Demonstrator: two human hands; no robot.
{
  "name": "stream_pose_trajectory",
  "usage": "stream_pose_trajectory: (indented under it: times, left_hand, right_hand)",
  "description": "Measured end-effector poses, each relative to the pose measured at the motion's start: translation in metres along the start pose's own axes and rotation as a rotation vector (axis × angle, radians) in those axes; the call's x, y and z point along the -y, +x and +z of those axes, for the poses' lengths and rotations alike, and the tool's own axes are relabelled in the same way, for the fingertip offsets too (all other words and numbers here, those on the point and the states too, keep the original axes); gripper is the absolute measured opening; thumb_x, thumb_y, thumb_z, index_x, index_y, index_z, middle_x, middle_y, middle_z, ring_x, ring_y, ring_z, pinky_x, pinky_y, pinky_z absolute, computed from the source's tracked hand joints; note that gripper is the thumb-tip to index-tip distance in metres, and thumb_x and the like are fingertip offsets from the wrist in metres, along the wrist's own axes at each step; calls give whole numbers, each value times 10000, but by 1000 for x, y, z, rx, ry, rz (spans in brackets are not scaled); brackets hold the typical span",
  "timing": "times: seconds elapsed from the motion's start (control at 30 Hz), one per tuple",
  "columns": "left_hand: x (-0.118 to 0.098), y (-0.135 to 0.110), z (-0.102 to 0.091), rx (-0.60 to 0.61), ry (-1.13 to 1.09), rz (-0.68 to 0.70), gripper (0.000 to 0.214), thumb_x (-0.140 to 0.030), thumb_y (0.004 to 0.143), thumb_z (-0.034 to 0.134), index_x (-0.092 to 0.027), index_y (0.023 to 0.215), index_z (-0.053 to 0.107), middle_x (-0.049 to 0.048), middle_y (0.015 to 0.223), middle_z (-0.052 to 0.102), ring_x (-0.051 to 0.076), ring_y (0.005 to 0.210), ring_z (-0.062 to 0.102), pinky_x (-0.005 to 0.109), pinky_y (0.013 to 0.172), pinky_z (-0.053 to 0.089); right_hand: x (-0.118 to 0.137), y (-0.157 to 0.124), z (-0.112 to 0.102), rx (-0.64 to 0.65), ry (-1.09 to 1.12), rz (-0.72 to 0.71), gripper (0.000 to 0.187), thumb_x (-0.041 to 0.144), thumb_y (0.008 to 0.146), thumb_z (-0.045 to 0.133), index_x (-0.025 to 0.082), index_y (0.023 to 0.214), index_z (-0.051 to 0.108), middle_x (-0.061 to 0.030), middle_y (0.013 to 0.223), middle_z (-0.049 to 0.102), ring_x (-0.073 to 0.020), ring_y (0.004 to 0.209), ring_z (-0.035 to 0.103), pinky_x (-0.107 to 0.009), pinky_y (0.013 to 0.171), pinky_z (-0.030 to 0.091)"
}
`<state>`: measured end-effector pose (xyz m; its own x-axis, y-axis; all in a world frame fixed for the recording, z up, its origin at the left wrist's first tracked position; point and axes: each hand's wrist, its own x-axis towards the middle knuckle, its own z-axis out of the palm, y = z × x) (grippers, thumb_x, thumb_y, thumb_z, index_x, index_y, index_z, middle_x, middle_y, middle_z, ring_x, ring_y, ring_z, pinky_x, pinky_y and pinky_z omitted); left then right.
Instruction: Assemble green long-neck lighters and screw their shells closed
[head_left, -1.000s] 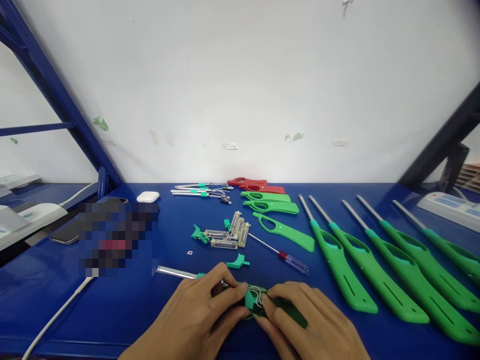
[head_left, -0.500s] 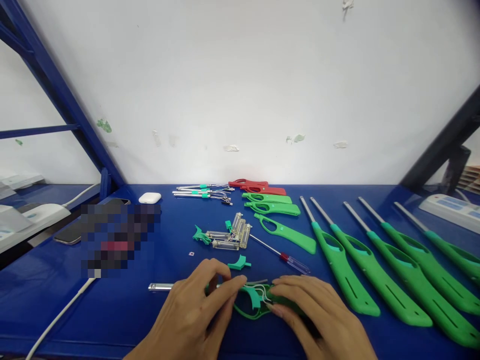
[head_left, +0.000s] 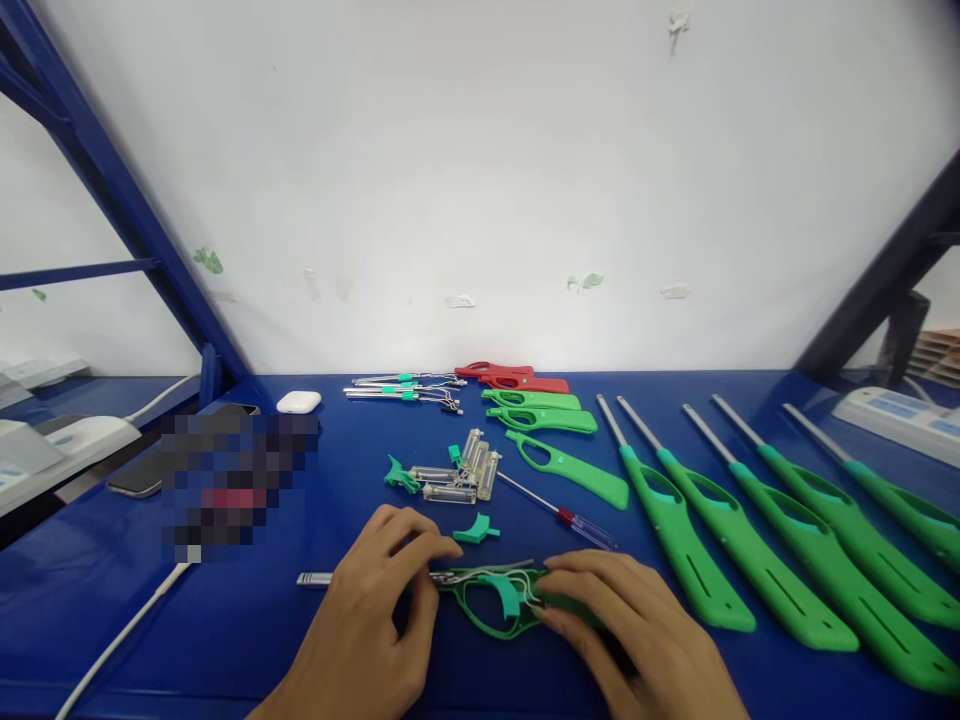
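Observation:
A half-built green lighter lies in front of me, its handle shell (head_left: 491, 632) opened up so the inside shows. Thin wires (head_left: 529, 585) and a teal trigger (head_left: 508, 596) are visible in the finger loop. My left hand (head_left: 379, 610) pinches the lighter's metal barrel (head_left: 313, 579), whose tip sticks out to the left. My right hand (head_left: 637, 625) grips the handle end and covers most of it. Another loose teal trigger (head_left: 476, 530) rests just beyond the loop. Behind it lie several clear fuel tanks (head_left: 454, 492) and a screwdriver (head_left: 585, 525) with a transparent handle.
Several finished green lighters (head_left: 795, 590) lie along the right. Green shells (head_left: 577, 475) and red shells (head_left: 525, 383) are at the back, with wired barrels (head_left: 401, 390) left of them. A white case (head_left: 298, 402), phone (head_left: 135, 475) and white cable (head_left: 124, 635) occupy the left.
My left fingers have moved left and back from the trigger to the barrel, uncovering the loop and the wires. My right hand stays on the handle end.

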<state>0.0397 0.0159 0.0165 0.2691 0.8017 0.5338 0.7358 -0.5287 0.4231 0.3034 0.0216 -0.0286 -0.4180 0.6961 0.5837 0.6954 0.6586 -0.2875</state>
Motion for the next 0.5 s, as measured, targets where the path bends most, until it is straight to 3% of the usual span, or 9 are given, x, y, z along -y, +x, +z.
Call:
stream_pose_trajectory:
  times: [0.2, 0.37, 0.5]
  left_hand:
    - [-3, 1, -1, 0, -20, 32, 299, -66, 1027, 474, -258, 1031, 703, -3, 957, 692, 168, 875, 669, 318, 831, 558]
    - [-6, 0, -6, -145, -66, 112, 311, -10, 1002, 484, -235, 972, 697, 10, 905, 666, 150, 815, 634, 278, 739, 531]
    - [-4, -2, -1, -115, -57, 88, 330, -21, 1024, 464, -241, 1010, 711, 28, 928, 689, 186, 888, 621, 312, 770, 539]
  right_hand:
    - [-1, -1, 2, -21, -47, 1, 198, 345, 1104, 561, 329, 1157, 751, -4, 1170, 812, -203, 1052, 797, -308, 903, 657]
    - [-2, 0, 1, -44, -73, -16, 234, 378, 1114, 536, 337, 1132, 766, 9, 1169, 818, -197, 1042, 806, -301, 892, 667]
    - [-5, 0, 2, -49, -77, -45, 260, 371, 1118, 515, 332, 1126, 772, 6, 1159, 821, -199, 1050, 810, -298, 898, 672]
